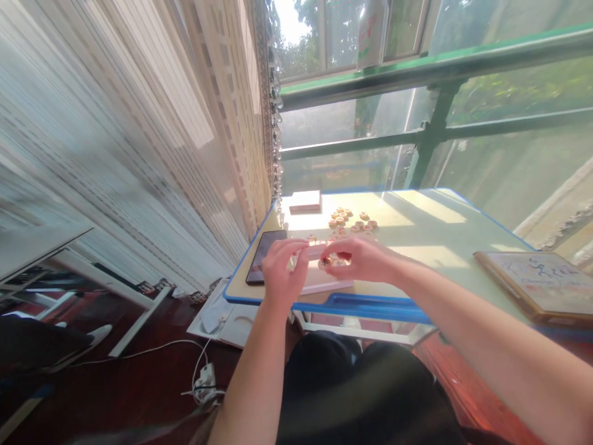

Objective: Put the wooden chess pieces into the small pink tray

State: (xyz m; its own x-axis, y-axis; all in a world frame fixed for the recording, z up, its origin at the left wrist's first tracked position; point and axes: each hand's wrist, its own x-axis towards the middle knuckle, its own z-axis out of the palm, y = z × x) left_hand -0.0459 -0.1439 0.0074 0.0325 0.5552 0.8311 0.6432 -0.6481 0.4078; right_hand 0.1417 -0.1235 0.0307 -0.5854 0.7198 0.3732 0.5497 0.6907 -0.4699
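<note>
A shallow white box (319, 288) lies at the near left of the table, with several round wooden Chinese chess pieces (340, 262) in it. My left hand (281, 266) is at the box's left side, thumb and fingers curled together; what they hold, if anything, is hidden. From the right, my right hand (364, 256) reaches over the box, thumb and forefinger closed around a chess piece with a dark character (325, 264). Beyond both hands, several more loose pieces (340, 219) are spread in sunlight on the table.
A dark tablet (263, 253) lies left of my left hand. Behind it stands a small pale box (306, 201). A wood-framed board or case (542, 281) rests on the right of the blue-edged table (445, 228). Curtains (185, 123) hang close on the left; windows are ahead.
</note>
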